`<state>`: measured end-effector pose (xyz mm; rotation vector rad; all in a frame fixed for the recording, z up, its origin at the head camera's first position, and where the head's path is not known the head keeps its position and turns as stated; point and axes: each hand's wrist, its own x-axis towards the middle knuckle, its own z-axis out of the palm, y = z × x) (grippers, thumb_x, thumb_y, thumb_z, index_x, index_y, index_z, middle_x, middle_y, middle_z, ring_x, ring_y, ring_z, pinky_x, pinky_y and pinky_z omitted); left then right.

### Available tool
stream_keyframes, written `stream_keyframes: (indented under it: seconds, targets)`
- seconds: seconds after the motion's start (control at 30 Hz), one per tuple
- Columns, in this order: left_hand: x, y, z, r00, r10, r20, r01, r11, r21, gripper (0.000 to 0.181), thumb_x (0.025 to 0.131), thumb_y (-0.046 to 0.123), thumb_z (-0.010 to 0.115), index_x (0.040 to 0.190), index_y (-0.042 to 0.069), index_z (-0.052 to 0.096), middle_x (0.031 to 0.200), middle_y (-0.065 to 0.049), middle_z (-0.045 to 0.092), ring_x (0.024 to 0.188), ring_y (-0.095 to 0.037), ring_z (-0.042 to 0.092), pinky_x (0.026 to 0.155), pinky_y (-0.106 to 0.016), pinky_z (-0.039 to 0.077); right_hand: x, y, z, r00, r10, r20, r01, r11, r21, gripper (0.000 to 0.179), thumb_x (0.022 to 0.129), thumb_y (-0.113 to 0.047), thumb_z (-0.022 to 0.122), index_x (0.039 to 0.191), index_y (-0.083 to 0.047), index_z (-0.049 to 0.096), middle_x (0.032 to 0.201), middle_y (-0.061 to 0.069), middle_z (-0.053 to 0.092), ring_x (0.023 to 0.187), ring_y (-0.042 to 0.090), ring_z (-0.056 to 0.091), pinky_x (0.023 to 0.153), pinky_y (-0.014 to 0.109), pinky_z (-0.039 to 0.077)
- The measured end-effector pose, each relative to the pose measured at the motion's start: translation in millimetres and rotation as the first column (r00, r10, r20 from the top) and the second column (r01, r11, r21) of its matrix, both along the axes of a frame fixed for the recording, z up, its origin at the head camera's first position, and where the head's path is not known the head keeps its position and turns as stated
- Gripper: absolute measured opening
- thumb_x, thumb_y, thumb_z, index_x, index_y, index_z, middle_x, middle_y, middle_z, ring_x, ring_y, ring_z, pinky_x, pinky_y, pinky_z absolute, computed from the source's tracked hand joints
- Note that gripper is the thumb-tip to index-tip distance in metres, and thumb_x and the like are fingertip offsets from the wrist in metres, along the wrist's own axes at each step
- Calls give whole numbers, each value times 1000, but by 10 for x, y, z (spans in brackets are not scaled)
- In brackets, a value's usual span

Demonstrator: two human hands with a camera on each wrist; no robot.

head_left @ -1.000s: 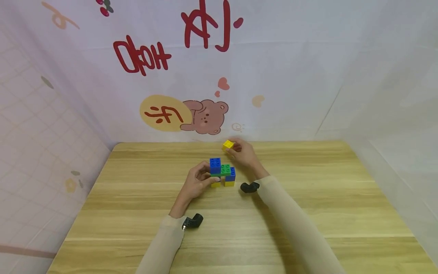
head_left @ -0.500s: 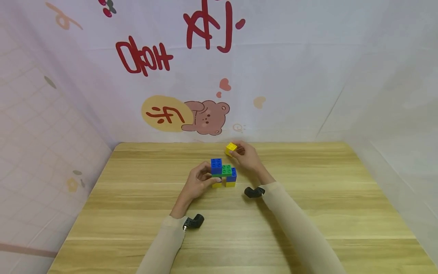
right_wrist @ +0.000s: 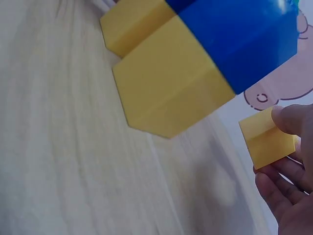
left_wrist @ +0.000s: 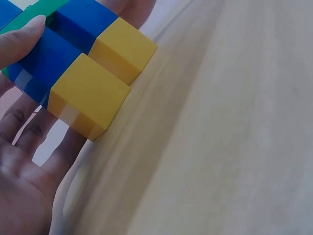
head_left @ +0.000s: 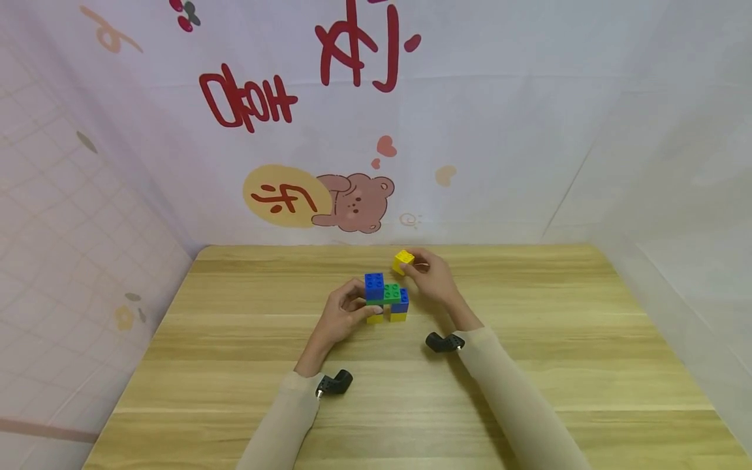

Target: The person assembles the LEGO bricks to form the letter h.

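A toy building-brick bridge stands on the wooden table. Two legs, each a blue brick over a yellow brick (left_wrist: pixel 90 95), carry a green brick (head_left: pixel 391 294). One more blue brick (head_left: pixel 374 285) sits on the green brick's left end. My left hand (head_left: pixel 342 316) grips the bridge's left leg, thumb on the near side and fingers behind it. Just behind and right of the bridge, my right hand (head_left: pixel 436 279) pinches a loose yellow brick (head_left: pixel 403 262) between thumb and fingers. In the right wrist view that brick (right_wrist: pixel 266 139) appears apart from the bridge.
The wooden table (head_left: pixel 564 365) ends at the back against a white printed cloth (head_left: pixel 499 130) with a bear drawing. Cloth walls also rise at the left and right. A black camera mount is on each wrist, the right one (head_left: pixel 443 342) near the bridge.
My right hand has moved slightly right and toward me with the yellow brick. My left hand keeps its grip on the bridge, which stays nearly in place.
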<state>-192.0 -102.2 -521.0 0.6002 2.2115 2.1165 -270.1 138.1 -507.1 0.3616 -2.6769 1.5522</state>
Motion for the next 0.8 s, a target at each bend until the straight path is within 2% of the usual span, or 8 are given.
stream_keyframes:
  seconds: [0.3,0.53,0.8]
  targets:
    - [13,57,-13,1000,-4,-2,4,1000,-10,29,89,6,78,115,7,64,117,-9,66,105,-19,64,96,-32,56,146,72,77,999,12,-34,-15,998,-63,42,99,-27,70,136,-9,63,129,11,67,117,30,64,109,46,53]
    - [25,104,-1,1000,-3,5,3,1000,-12,29,90,7,79,116,9,65,118,-11,67,105,-20,64,97,-33,57,267,117,185,999,13,-46,-15,999,-48,40,100,-29,68,137,-14,62,127,6,67,116,26,64,110,44,53]
    - [38,165,-4,1000,-11,15,11,1000,-14,28,90,9,78,115,13,65,118,-9,68,106,-22,65,98,-37,57,389,167,329,997,37,-62,-42,995,-87,40,101,-25,67,140,-17,61,129,6,66,116,25,63,110,44,53]
